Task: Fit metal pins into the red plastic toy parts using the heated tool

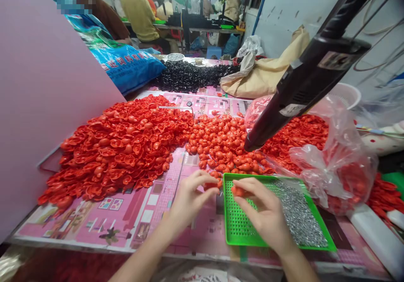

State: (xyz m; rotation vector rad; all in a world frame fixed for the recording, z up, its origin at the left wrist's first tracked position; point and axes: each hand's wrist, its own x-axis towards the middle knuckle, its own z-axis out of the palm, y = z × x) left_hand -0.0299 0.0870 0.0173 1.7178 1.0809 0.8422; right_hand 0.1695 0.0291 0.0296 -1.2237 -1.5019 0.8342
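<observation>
My left hand [193,192] is closed, with a small orange-red plastic part [212,185] between thumb and fingertips, just left of a green perforated tray [226,214]. Over the tray, my right hand [263,204] pinches another rounded orange-red plastic part [237,191]; its other fingers curl behind. Many tiny silver metal pieces [299,214], too small to make out singly, fill the tray's right side. Beyond both hands lies a heap of rounded orange-red parts [221,137]. A black power screwdriver [303,75] hangs tip-down over that heap.
Open orange-red shells [126,143] are piled at left beside a pale panel [41,84]. At right sits a clear plastic bag [353,164] of red parts. Black pieces [189,75], a blue sack [126,65] and a tan sack [265,75] lie farther back. People sit behind.
</observation>
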